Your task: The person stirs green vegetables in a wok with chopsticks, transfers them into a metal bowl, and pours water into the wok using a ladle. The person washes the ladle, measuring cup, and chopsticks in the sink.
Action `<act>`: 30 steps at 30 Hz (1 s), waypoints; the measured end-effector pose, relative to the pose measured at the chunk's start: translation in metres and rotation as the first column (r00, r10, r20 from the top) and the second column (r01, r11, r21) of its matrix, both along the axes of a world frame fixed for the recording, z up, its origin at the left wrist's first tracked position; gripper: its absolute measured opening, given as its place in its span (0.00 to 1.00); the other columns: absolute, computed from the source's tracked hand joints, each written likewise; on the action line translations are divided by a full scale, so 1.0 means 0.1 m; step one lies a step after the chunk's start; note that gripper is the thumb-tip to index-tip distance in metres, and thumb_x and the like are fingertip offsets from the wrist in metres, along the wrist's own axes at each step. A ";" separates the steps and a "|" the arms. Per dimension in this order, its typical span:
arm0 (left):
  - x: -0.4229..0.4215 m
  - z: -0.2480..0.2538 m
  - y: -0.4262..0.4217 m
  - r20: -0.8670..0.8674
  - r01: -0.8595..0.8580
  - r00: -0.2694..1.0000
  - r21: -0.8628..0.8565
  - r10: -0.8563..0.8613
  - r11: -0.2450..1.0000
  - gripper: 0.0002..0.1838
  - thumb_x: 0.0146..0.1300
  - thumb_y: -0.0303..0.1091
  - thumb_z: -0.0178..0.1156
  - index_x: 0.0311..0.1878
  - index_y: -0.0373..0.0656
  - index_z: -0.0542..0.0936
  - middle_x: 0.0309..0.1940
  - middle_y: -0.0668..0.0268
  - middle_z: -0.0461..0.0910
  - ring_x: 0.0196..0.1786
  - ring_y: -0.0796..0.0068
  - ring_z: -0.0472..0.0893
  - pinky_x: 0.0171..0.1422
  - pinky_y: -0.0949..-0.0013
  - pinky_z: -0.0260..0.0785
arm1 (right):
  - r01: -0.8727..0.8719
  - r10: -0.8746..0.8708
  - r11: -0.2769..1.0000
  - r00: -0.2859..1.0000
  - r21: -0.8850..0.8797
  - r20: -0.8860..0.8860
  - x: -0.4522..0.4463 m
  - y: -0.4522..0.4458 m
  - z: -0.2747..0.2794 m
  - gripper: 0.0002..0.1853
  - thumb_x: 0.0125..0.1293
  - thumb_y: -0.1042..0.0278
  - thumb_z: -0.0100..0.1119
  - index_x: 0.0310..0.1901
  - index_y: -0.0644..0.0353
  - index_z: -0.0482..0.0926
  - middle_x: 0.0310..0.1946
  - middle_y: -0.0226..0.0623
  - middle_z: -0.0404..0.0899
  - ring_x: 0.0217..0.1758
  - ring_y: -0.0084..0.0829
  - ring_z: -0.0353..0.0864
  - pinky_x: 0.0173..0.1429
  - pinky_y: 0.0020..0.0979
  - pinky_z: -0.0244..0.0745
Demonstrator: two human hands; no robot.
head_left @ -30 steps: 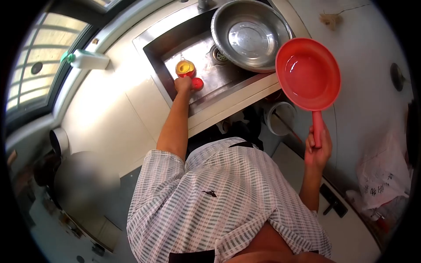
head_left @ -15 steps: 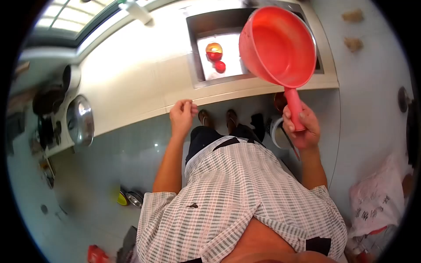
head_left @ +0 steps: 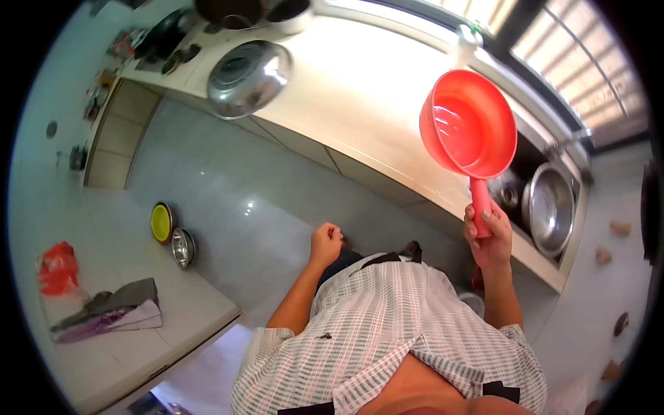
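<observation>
While right hand (head_left: 494,242) holds dipper (head_left: 477,131), pale counter (head_left: 360,90), window (head_left: 575,63)

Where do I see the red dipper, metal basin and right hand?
Red dipper (head_left: 477,131), head view: inside its scoop.
Metal basin (head_left: 552,209), head view: inner bottom.
Right hand (head_left: 494,242), head view: middle of the hand.

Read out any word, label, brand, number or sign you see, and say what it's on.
No text can be read.
Red dipper in the right hand: no lettering shows.
Checked shirt: dark mark, too small to make out.
White bottle: too blurred to read.
</observation>
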State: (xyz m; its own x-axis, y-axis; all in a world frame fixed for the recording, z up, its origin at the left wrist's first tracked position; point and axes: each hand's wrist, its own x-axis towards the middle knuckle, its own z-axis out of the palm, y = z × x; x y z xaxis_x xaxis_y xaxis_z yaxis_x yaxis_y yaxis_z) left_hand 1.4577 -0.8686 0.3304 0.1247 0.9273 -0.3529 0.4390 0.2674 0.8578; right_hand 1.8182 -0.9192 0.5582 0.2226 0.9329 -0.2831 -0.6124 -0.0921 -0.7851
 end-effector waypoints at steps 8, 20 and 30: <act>-1.91 0.07 0.73 0.027 -0.368 0.930 0.070 0.367 0.927 0.10 0.72 0.29 0.53 0.40 0.34 0.80 0.26 0.59 0.84 0.25 0.71 0.84 0.33 0.67 0.77 | -0.193 0.193 0.981 0.981 0.020 -0.031 -1.79 1.59 0.30 0.21 0.71 0.63 0.57 0.56 0.72 0.70 0.40 0.41 0.76 0.27 0.20 0.73 0.22 0.19 0.63; -3.50 0.19 1.74 0.136 -0.656 0.751 0.045 0.646 0.753 0.07 0.70 0.28 0.58 0.38 0.34 0.79 0.28 0.62 0.83 0.28 0.75 0.82 0.35 0.70 0.75 | -0.440 0.452 0.890 0.886 -0.118 0.104 -3.72 3.52 0.29 0.22 0.70 0.62 0.57 0.57 0.73 0.70 0.36 0.41 0.77 0.25 0.21 0.71 0.20 0.19 0.59; -6.10 -1.61 2.05 -0.368 -0.720 0.607 0.119 0.704 0.683 0.05 0.56 0.25 0.62 0.28 0.34 0.81 0.23 0.58 0.82 0.27 0.60 0.82 0.34 0.62 0.74 | -0.424 0.400 0.901 0.893 0.091 0.206 -5.28 5.93 0.41 0.18 0.69 0.65 0.57 0.51 0.72 0.74 0.35 0.41 0.77 0.24 0.21 0.71 0.22 0.21 0.57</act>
State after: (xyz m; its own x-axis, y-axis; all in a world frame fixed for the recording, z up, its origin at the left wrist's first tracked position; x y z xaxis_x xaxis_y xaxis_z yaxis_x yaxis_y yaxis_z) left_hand 0.8480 -0.6633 0.1692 -0.7105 0.6535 -0.2611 0.3614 0.6571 0.6615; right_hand 1.2901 -0.3266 0.5987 -0.1548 0.9772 -0.1456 -0.3910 -0.1959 -0.8993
